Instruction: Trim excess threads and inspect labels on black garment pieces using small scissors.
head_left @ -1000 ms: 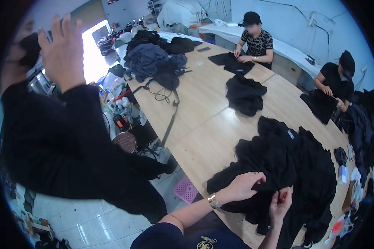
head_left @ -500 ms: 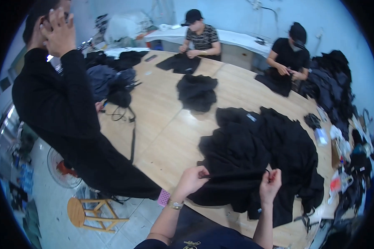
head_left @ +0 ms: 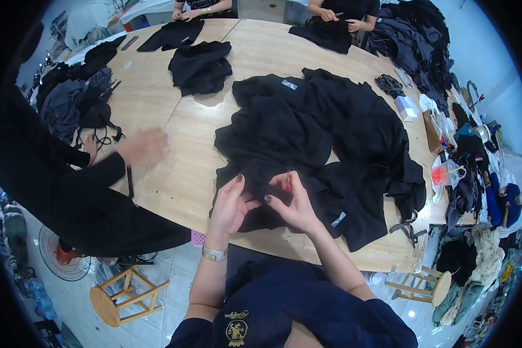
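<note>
My left hand is over the near edge of a heap of black garments, thumb and fingers apart, with nothing visible between them. Close beside it, my right hand has its fingers curled round a small tool, seemingly thread snips, with a red part and a thin metal end; most of it is hidden. Black cloth lies beneath both hands. Small pale labels show on the heap, one being a white label near my right wrist.
A person's blurred hand reaches over the wooden table from the left. Two people handle black cloth across it. A separate black piece, dark clothes, a white box and a drink cup lie around. Stools stand below.
My view has tilted downward. My hands have come together; my left hand has let go of the cloth stretched between them. The person at left has lowered a hand from the head to the table.
</note>
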Tool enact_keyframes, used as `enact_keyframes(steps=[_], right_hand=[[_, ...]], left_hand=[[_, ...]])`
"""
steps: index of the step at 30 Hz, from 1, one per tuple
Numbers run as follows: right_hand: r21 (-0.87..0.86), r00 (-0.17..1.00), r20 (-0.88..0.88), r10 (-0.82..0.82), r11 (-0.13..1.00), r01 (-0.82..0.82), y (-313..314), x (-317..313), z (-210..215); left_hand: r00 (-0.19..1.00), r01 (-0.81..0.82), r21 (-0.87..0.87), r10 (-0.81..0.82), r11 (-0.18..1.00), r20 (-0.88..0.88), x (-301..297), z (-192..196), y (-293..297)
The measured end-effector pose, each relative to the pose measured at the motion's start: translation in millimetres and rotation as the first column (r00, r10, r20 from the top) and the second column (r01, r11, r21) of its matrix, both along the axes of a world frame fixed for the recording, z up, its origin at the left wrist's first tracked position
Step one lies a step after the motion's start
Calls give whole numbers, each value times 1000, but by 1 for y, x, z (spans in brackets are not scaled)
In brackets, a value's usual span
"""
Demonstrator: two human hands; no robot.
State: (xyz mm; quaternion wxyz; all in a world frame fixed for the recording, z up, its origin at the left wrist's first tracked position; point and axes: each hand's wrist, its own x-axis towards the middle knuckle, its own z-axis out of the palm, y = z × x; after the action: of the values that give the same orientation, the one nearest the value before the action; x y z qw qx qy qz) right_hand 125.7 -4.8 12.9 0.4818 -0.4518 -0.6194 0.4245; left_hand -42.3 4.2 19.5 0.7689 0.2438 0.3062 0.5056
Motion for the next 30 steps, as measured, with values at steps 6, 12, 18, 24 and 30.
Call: enact_keyframes(steps=[6,12,18,24,30], right_hand=[[323,933,298,-202,941,101,-11,-1,4],[556,890,454,-44,795,-244,-32,-11,-7],[418,999,40,-32,908,13,-43,-20,-17],[97,974,14,-225,970,222,-11,-23,-7],[128,985,-6,-173,977,172,-7,-16,-12]], left_hand=[[998,-59,2,59,998,-31,-4,-12,-10],[966,-67,-181,109,981,234,3,-15,-11],[950,-31,-204,92,978,297,4,-22,-11],[960,-19,-150,60,988,272,13,-23,-19],[935,-177,-17,162,984,-317,14,-44,-29]])
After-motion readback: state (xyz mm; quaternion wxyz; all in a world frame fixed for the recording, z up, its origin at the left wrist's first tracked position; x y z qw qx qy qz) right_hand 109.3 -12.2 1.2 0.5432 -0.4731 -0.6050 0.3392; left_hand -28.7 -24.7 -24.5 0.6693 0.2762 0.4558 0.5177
